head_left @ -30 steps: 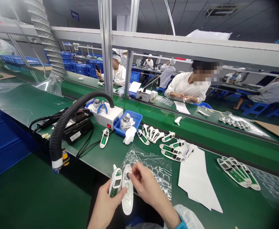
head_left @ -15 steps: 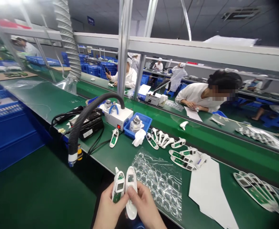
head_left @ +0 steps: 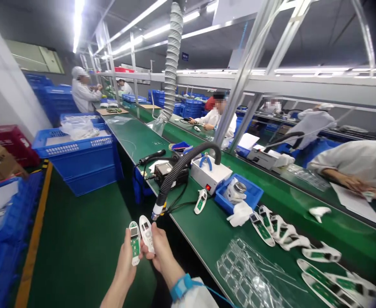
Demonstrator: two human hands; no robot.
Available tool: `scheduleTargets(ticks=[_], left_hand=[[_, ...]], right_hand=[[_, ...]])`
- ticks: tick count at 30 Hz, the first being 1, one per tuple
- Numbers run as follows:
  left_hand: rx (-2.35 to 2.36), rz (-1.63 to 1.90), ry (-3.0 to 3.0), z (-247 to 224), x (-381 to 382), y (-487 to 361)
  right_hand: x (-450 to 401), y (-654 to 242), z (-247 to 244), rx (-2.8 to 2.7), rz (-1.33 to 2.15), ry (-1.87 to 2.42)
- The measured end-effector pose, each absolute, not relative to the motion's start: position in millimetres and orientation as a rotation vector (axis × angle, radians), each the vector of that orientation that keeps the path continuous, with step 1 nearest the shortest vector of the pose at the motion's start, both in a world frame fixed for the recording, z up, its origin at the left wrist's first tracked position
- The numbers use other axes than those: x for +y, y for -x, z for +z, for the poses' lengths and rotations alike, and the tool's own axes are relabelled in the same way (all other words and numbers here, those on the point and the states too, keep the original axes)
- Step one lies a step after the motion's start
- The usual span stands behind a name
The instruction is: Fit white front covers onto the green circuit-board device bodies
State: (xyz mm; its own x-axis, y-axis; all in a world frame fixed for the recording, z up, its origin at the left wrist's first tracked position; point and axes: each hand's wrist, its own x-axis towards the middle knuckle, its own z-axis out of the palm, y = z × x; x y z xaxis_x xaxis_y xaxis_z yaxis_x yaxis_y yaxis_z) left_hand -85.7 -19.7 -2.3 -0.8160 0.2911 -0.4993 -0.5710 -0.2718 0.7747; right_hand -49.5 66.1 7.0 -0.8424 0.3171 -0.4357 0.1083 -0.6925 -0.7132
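My left hand (head_left: pixel 125 256) is closed around a white thermometer-like housing half with a green circuit board (head_left: pixel 135 244) and a small dark screen. Beside it, my right hand (head_left: pixel 164 248) grips a white oval cover (head_left: pixel 146 233) with a window near its top. The two parts stand upright, side by side, in front of the table edge. Just right of the cover's top hangs the nozzle (head_left: pixel 156 211) of a black flexible hose (head_left: pixel 175 173). A blue wrist strap (head_left: pixel 180 287) circles my right wrist.
On the green table (head_left: pixel 188 229) are a white box (head_left: pixel 210 173), a blue tray (head_left: pixel 255 194) with a bottle, a clear plastic tray (head_left: pixel 242 269) and several white housings (head_left: pixel 261 229). Stacked blue crates (head_left: pixel 85 162) stand left. A co-worker (head_left: pixel 361 167) sits across.
The view has swung left, bringing crates and floor into sight. Both hands, still holding the two parts, are now beside the hose nozzle, and the parts are turned differently.
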Motion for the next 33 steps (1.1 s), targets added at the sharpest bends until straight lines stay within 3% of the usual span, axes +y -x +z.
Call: scheduleTargets(ticks=[11, 19, 25, 33], left_hand=[[1.396, 2.110, 0.273, 4.0, 8.3, 67.2], [1.474, 2.143, 0.386, -11.1, -15.2, 77.2], [1.442, 2.044, 0.234, -11.1, 6.2, 66.1], [1.347, 2.004, 0.216, -10.0, 1.2, 52.0]], right_hand=[[79.0, 27.2, 4.0, -1.142, 2.515, 0.878], [56.3, 43.1, -1.2, -1.165, 2.566, 0.919], [71.7, 14.1, -4.2, -1.071, 2.495, 0.906], [77.4, -40.7, 20.0, -0.738, 2.672, 0.712]])
